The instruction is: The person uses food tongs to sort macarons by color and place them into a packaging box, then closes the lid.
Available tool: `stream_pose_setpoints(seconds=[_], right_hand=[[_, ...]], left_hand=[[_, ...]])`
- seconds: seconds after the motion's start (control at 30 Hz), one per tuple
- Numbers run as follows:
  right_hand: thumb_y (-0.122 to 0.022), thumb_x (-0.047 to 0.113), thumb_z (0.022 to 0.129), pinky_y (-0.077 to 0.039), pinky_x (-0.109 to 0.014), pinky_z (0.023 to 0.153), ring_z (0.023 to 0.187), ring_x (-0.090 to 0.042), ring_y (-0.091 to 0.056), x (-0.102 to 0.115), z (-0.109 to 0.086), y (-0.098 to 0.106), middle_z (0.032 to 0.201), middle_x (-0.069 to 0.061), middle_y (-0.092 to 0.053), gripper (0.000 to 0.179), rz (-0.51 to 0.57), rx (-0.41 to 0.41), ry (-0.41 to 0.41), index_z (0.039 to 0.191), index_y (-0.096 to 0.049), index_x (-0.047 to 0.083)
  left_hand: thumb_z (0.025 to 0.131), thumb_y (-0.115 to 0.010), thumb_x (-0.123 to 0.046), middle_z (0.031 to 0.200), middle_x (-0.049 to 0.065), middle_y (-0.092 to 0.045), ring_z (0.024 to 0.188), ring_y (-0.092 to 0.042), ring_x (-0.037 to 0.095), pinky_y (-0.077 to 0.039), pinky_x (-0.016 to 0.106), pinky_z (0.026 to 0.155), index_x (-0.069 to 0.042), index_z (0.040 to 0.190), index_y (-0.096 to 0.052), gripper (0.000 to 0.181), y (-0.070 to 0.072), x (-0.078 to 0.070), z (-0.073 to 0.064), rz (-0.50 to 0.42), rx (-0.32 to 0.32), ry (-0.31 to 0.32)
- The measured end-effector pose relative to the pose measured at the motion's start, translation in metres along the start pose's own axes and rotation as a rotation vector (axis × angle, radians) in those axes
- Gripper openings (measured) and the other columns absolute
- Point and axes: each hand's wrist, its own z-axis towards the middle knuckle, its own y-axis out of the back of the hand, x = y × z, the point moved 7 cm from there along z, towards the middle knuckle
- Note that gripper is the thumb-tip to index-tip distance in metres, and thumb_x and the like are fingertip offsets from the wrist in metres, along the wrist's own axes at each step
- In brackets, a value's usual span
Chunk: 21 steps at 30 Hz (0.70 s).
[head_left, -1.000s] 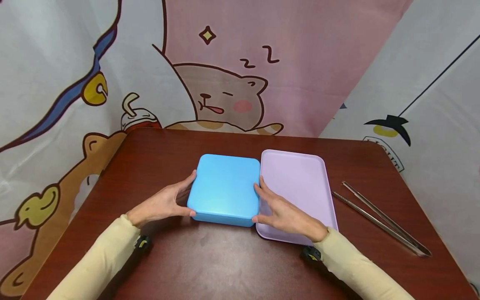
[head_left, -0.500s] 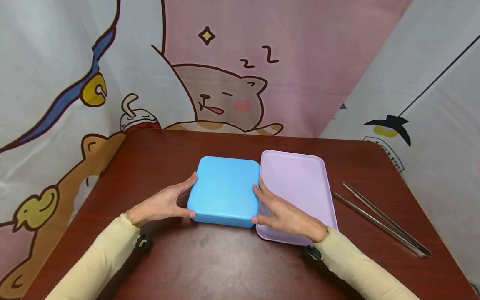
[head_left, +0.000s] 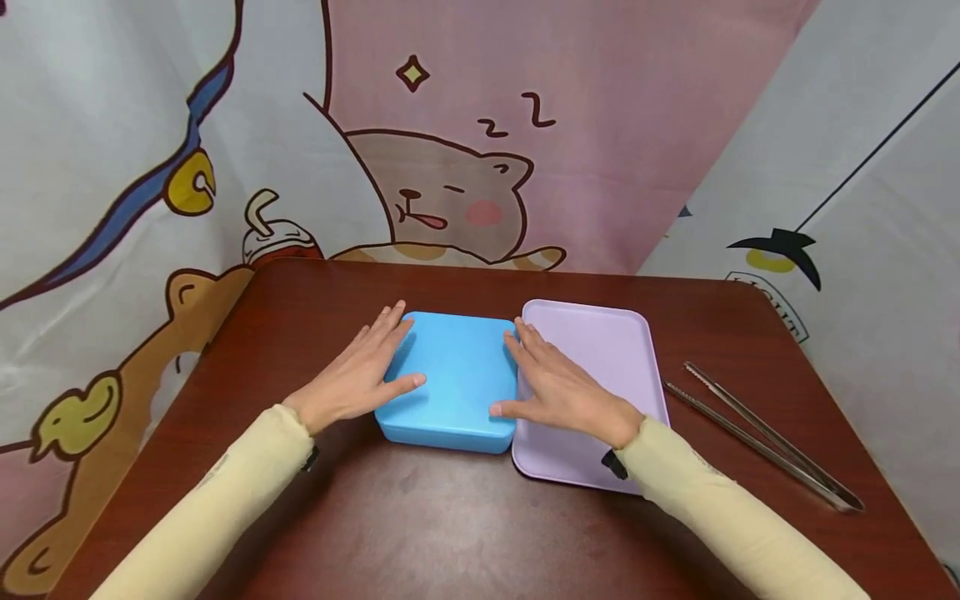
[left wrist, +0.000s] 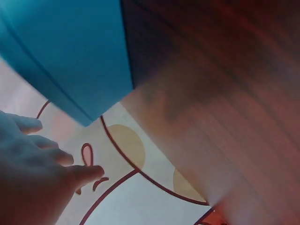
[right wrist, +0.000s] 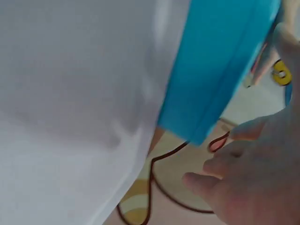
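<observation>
A blue lidded box (head_left: 457, 375) with rounded corners sits on the brown table, its lid on. My left hand (head_left: 356, 371) is spread over the box's left edge, thumb above the lid and fingers pointing to the far left corner. Over the right edge my right hand (head_left: 558, 379) is spread in the same way, thumb above the near right corner. Both hands have straight fingers and hold nothing. In the left wrist view the box's side (left wrist: 89, 56) shows a seam under the lid, with the left hand (left wrist: 37, 164) raised beside it.
A lilac tray (head_left: 600, 342) lies flat against the box's right side, partly under my right forearm. Metal tongs (head_left: 765, 437) lie spread on the table (head_left: 450, 525) farther right. A cartoon-printed cloth (head_left: 600, 167) hangs behind the table.
Both hands have let go of the box's sides and risen over its left and right edges, fingers now straighter and farther forward. The box, tray and tongs stay in place.
</observation>
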Motion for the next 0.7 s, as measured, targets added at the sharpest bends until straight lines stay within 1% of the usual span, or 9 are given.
stream_pose_setpoints(seconds=[0.03, 0.1, 0.17, 0.27, 0.37, 0.47, 0.6, 0.7], right_hand=[[-0.068, 0.073, 0.087, -0.017, -0.054, 0.125, 0.159, -0.032, -0.003, -0.003, 0.005, 0.000, 0.173, -0.016, -0.001, 0.118, -0.014, 0.008, -0.009, 0.164, -0.018, -0.001], [-0.068, 0.075, 0.085, -0.016, -0.056, 0.125, 0.159, -0.031, -0.001, -0.011, 0.014, -0.002, 0.173, -0.016, 0.000, 0.122, -0.027, 0.033, -0.030, 0.164, -0.016, -0.001], [-0.069, 0.075, 0.084, -0.016, -0.059, 0.124, 0.159, -0.030, 0.000, -0.016, 0.020, -0.004, 0.173, -0.017, -0.001, 0.124, -0.018, 0.055, -0.038, 0.164, -0.014, -0.001], [-0.069, 0.077, 0.082, -0.016, -0.059, 0.124, 0.159, -0.029, 0.001, -0.019, 0.024, -0.007, 0.173, -0.016, -0.001, 0.127, 0.008, 0.080, -0.040, 0.164, -0.012, -0.001], [-0.069, 0.078, 0.082, -0.016, -0.059, 0.124, 0.160, -0.030, 0.000, -0.020, 0.024, -0.009, 0.173, -0.015, -0.001, 0.128, 0.031, 0.100, -0.036, 0.164, -0.012, 0.000], [-0.067, 0.080, 0.081, -0.014, -0.058, 0.125, 0.160, -0.030, -0.001, -0.019, 0.022, -0.011, 0.173, -0.013, 0.002, 0.128, 0.040, 0.117, -0.038, 0.165, -0.011, 0.000], [-0.066, 0.082, 0.081, -0.013, -0.058, 0.125, 0.160, -0.029, -0.002, -0.019, 0.019, -0.012, 0.173, -0.011, 0.004, 0.130, 0.036, 0.136, -0.047, 0.165, -0.010, 0.001], [-0.066, 0.081, 0.081, -0.012, -0.059, 0.125, 0.160, -0.027, -0.001, -0.019, 0.019, -0.013, 0.173, -0.010, 0.005, 0.129, 0.043, 0.154, -0.052, 0.165, -0.009, 0.002]], left_hand=[[0.098, -0.051, -0.070, 0.174, 0.006, 0.002, 0.160, 0.000, 0.032, -0.013, 0.062, 0.124, -0.008, 0.167, -0.016, 0.099, -0.002, 0.000, 0.006, 0.035, -0.006, -0.013], [0.098, -0.049, -0.071, 0.174, 0.009, 0.003, 0.159, 0.002, 0.034, -0.010, 0.064, 0.123, -0.008, 0.167, -0.014, 0.100, -0.006, 0.002, 0.017, 0.087, -0.003, -0.015], [0.098, -0.047, -0.072, 0.174, 0.010, 0.004, 0.159, 0.003, 0.035, -0.008, 0.065, 0.123, -0.008, 0.167, -0.012, 0.100, -0.010, 0.005, 0.025, 0.104, 0.016, -0.002], [0.098, -0.044, -0.074, 0.174, 0.011, 0.005, 0.159, 0.004, 0.034, -0.007, 0.064, 0.123, -0.009, 0.167, -0.009, 0.101, -0.016, 0.012, 0.032, 0.116, 0.057, 0.025], [0.098, -0.041, -0.076, 0.174, 0.009, 0.005, 0.160, 0.004, 0.031, -0.007, 0.063, 0.124, -0.011, 0.167, -0.007, 0.102, -0.022, 0.016, 0.033, 0.109, 0.088, 0.045], [0.097, -0.039, -0.079, 0.174, 0.011, 0.001, 0.160, 0.002, 0.030, -0.008, 0.063, 0.124, -0.012, 0.168, -0.006, 0.103, -0.026, 0.017, 0.031, 0.111, 0.097, 0.055], [0.096, -0.040, -0.079, 0.174, 0.014, -0.003, 0.160, -0.003, 0.030, -0.010, 0.063, 0.124, -0.009, 0.167, -0.009, 0.105, -0.029, 0.013, 0.027, 0.122, 0.086, 0.060], [0.096, -0.041, -0.078, 0.173, 0.015, -0.003, 0.159, -0.006, 0.032, -0.011, 0.064, 0.123, -0.006, 0.167, -0.010, 0.106, -0.029, 0.011, 0.024, 0.125, 0.081, 0.065]])
